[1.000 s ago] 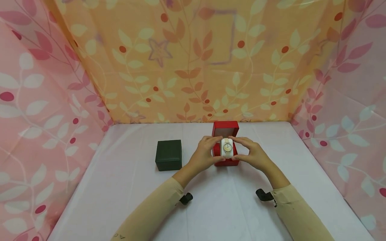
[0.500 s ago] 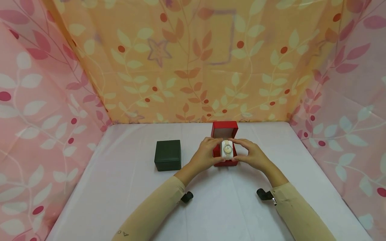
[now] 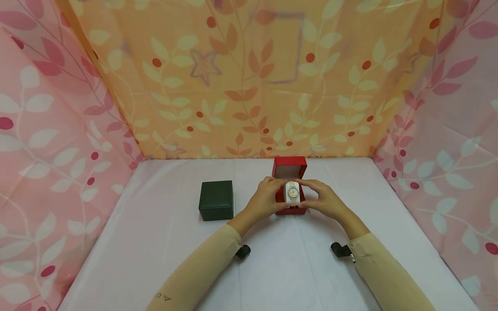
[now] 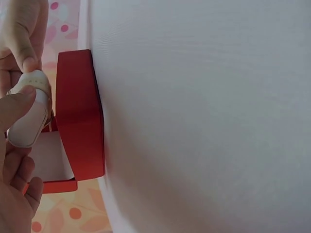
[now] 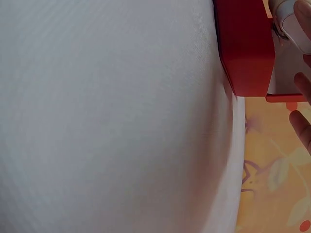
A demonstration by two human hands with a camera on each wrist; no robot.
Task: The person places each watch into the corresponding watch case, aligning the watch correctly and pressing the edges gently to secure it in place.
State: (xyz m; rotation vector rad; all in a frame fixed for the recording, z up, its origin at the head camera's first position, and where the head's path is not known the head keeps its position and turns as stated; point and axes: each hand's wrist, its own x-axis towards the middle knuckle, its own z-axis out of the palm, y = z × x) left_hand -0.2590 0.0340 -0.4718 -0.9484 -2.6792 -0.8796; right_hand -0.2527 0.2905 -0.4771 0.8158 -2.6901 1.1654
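A wristwatch (image 3: 293,192) with a round pale dial and cream strap is wrapped around a white cushion (image 4: 30,121). My left hand (image 3: 264,199) pinches one end of the cushion between thumb and fingers. From the other side my right hand (image 3: 326,198) pinches the opposite end. Watch and cushion are held up at the opening of a red box (image 3: 290,164), whose lid stands raised at the back. In the left wrist view the cushion is above the box's red wall (image 4: 80,116), apart from the table. The hands hide part of the box's inside.
A closed dark green box (image 3: 216,200) stands on the white-covered table (image 3: 171,259), left of the red box. Patterned cloth (image 3: 241,77) hangs behind the table and along both sides. A small black device (image 3: 340,250) sits at each wrist.
The watch on its cushion has tilted slightly and shifted a few pixels; both hands keep hold of it. The boxes stay in place.
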